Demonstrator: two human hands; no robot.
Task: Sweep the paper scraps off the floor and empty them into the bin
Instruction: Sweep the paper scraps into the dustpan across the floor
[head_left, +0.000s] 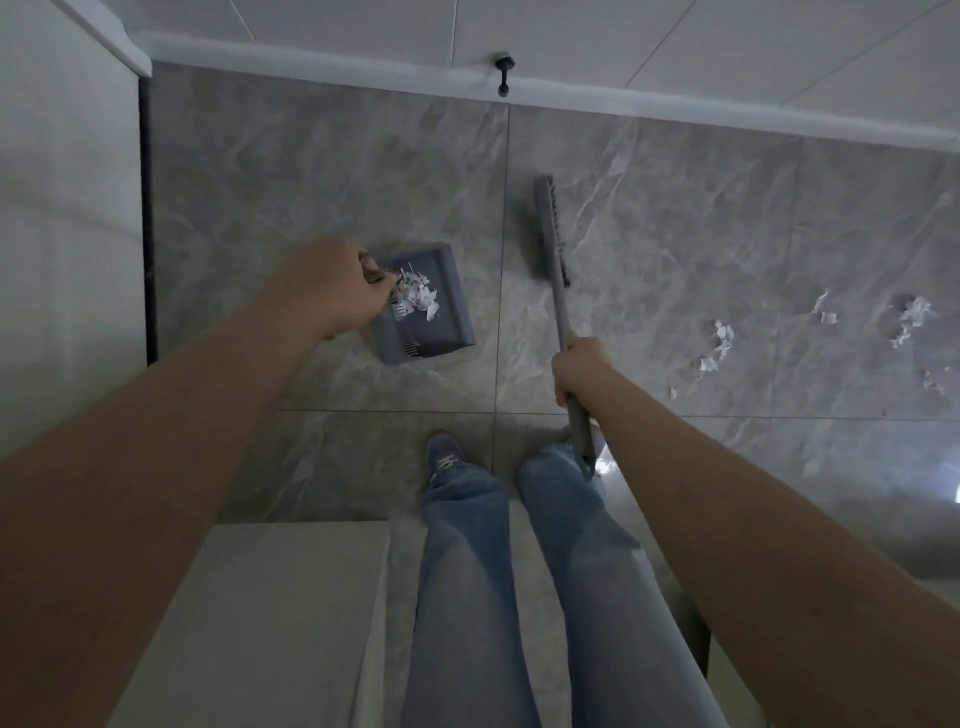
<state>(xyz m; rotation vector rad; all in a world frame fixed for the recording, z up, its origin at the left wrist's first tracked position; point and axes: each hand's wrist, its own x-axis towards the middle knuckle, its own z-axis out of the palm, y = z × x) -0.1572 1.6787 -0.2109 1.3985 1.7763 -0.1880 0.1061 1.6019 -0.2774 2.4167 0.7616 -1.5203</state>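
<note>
Both hands are busy: the left hand (332, 283) is closed at the dustpan's (423, 306) near edge – seemingly on its handle, which the fist hides – and the right hand (579, 371) grips the broom (555, 244) shaft, its head resting on the floor (675, 218) just beside the pan. One pile of scraps (415, 296) sits in the pan. More scraps (719, 345) lie scattered well to the right, unswept – roughly halfway, I judge. No bin is visible.

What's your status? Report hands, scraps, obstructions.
Left hand grip on dustpan, some scraps in it. Right hand grip on broom. Loose scraps on floor to the right. Nothing blocking.
</note>
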